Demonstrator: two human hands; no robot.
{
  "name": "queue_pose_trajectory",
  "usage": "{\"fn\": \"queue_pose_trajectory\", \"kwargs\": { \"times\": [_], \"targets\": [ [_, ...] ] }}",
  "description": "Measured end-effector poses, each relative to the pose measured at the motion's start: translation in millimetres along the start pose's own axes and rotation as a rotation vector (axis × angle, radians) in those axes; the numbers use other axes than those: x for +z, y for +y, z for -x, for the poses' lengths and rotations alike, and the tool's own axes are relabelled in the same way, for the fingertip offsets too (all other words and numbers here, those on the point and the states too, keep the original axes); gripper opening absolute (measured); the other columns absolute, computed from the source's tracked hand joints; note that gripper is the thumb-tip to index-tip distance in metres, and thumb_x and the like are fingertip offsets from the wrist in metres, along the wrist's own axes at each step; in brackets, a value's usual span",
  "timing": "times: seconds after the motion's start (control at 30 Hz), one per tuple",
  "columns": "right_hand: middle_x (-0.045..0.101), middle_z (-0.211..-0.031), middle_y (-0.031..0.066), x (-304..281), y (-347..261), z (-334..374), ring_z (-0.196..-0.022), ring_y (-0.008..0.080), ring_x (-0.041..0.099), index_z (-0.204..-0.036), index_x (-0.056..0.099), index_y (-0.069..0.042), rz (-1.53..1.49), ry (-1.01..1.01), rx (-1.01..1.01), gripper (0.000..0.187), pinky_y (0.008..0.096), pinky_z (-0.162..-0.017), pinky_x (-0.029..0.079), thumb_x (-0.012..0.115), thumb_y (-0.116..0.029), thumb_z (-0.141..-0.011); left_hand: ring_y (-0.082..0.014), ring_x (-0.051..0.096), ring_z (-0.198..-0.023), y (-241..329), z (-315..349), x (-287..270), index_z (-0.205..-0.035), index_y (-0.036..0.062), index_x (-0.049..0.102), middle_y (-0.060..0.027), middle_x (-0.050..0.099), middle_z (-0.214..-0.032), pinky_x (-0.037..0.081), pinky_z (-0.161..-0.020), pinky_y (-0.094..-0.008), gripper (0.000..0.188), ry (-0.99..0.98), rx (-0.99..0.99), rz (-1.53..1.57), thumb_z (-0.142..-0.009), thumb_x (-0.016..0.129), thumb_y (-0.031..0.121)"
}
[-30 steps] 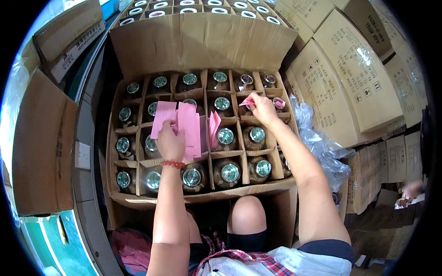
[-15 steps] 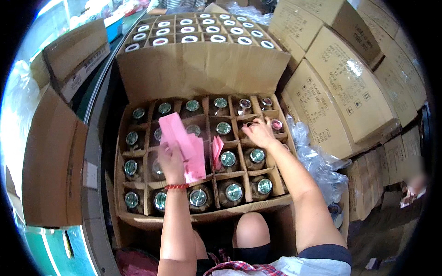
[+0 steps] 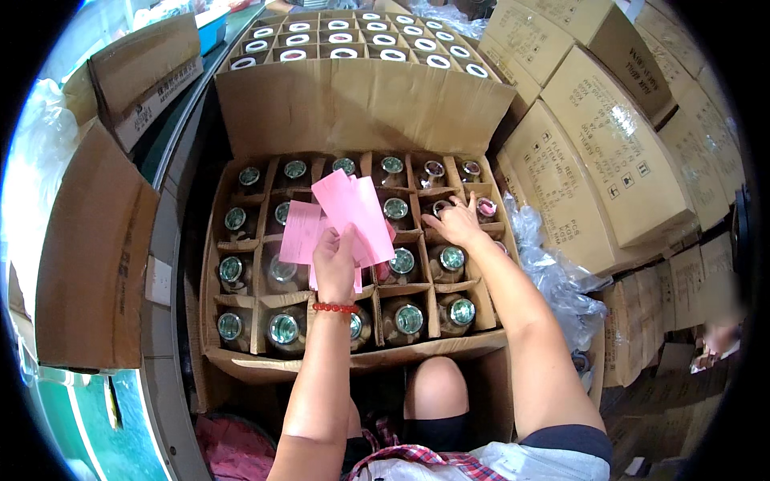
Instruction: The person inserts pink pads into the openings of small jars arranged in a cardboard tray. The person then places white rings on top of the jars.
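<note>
Pink slips (image 3: 361, 215), likely light and limp, best edge-pinched, are gripped by left hand (image 3: 333, 255); right hand (image 3: 459, 224) at bottle (image 3: 440, 208), grip unclear.

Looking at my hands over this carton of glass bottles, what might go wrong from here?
The pink paper slips are fanned unevenly in the left hand, so one might slide out and drop among the glass bottles.
The right hand has its fingers at a bottle mouth; a rough rim could nick them.
Only thin cardboard dividers separate the glass bottles, so a hard knock might crack one.
</note>
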State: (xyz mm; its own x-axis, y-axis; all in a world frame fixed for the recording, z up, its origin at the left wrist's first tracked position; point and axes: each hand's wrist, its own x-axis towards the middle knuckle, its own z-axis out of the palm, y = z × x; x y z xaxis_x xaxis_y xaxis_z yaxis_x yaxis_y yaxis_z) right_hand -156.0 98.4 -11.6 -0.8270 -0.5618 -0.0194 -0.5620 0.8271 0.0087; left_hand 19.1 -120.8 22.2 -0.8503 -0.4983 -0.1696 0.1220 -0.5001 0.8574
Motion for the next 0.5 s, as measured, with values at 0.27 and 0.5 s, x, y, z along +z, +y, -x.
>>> {"fn": "queue_pose_trajectory", "kwargs": {
  "times": [0.27, 0.5],
  "targets": [
    [0.063, -0.107, 0.0113, -51, -77, 37, -0.101, 0.0184, 0.057, -0.115, 0.057, -0.001, -1.213, 0.017, 0.075, 0.055, 0.0364, -0.089, 0.045, 0.060, -0.048, -0.088, -0.0060, 0.055, -0.076, -8, 14, 16, -0.096, -0.0019, 0.060, -0.0032, 0.063, -0.085, 0.043, -0.065, -0.0204, 0.020, -0.123, 0.048, -0.118, -0.096, 0.053, 0.017],
    [0.065, -0.090, 0.0011, -37, -75, 66, -0.082, 0.0054, 0.053, -0.099, 0.066, 0.003, -1.344, 0.066, 0.011, 0.029, 0.0232, -0.069, 0.047, 0.060, -0.025, -0.093, -0.0076, 0.050, -0.066, -25, 23, 24, -0.086, -0.0021, 0.059, -0.0027, 0.060, -0.074, 0.041, -0.058, -0.0222, 0.023, -0.217, 0.127, -0.325, -0.095, 0.055, 0.019]
  ]
}}
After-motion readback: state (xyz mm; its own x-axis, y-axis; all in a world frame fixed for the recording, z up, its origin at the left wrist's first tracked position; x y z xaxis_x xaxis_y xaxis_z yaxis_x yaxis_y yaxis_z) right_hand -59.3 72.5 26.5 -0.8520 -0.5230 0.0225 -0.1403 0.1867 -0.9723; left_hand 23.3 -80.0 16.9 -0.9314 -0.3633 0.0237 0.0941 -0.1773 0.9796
